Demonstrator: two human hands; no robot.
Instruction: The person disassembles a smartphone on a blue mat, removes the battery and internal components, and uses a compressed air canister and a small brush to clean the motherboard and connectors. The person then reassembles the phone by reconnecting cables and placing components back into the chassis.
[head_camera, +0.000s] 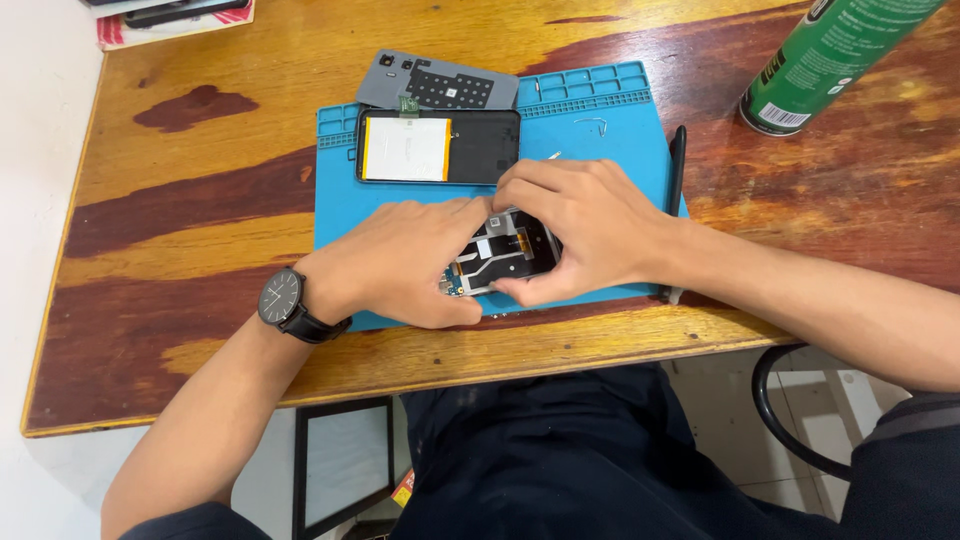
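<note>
Blue silicone repair mat (600, 110) lies on a wooden worktop (200, 160), streaked dark and yellow. Near the mat's 6 o'clock edge sits an opened phone frame (500, 255), its black and white inner parts exposed. Left hand (405, 262), with a black wristwatch (285, 303) on its wrist, rests over the frame's 9 o'clock end, fingers pressed onto it. Right hand (580, 225) covers the 3 o'clock end, thumb under the near edge and fingers curled over the top; both grips are clenched on the frame. At 12 o'clock from the hands lies a second phone body (440, 147), open, showing a white battery. Beyond it, half off the mat, a grey back cover (437, 85). A black slim tool (677, 160) lies along the mat's 3 o'clock edge. A green spray can (835, 55) lies at 2 o'clock on the worktop.
</note>
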